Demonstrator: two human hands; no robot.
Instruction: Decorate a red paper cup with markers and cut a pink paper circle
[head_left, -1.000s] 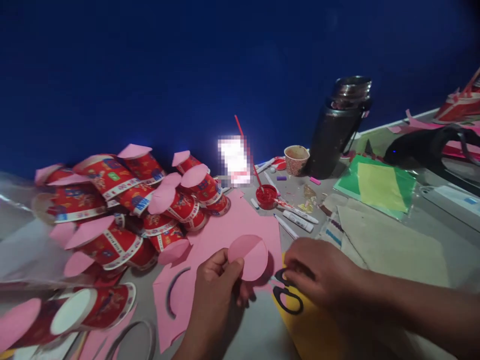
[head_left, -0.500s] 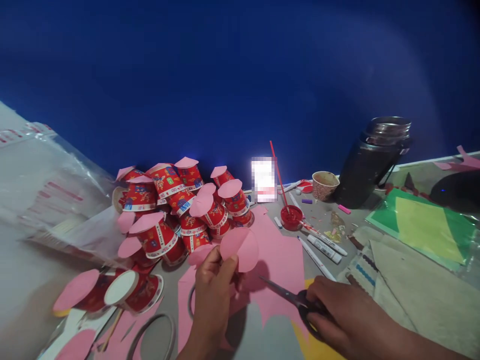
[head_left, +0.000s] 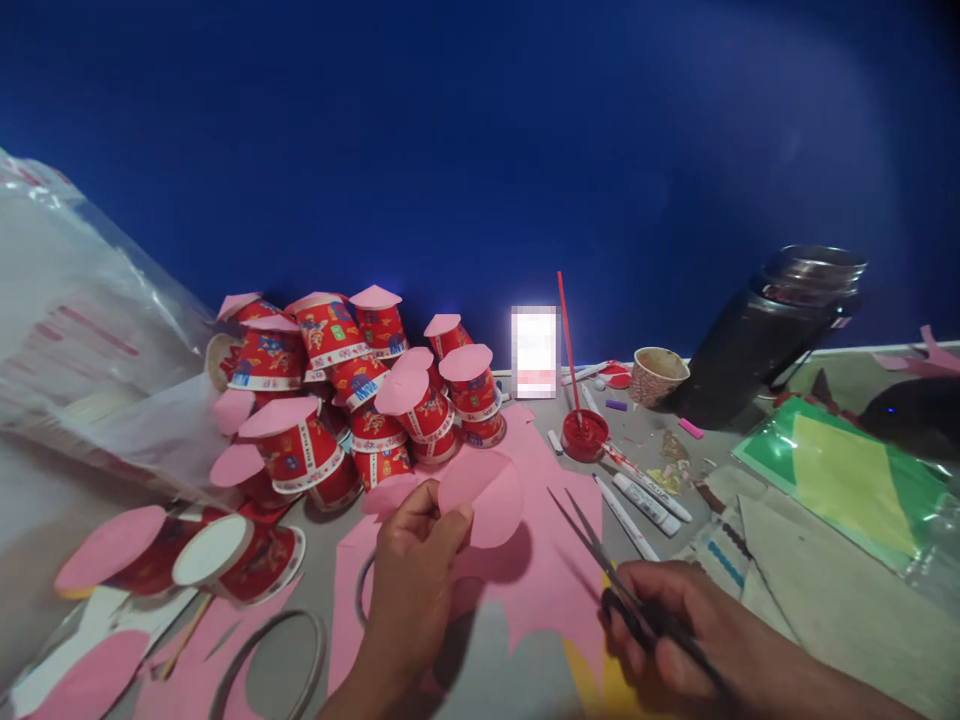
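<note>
My left hand (head_left: 411,572) pinches a pink paper circle (head_left: 482,494); at four o'clock, my right hand (head_left: 679,632) grips slightly parted scissors (head_left: 600,552).

position: worn on the person's head, above the table's near edge
facing: forward and down, toward the blue wall (head_left: 480,150) at 12 o'clock
distance: close; left hand (head_left: 416,580) at 6 o'clock, right hand (head_left: 675,640) at 5 o'clock
shared views: single camera only
</note>
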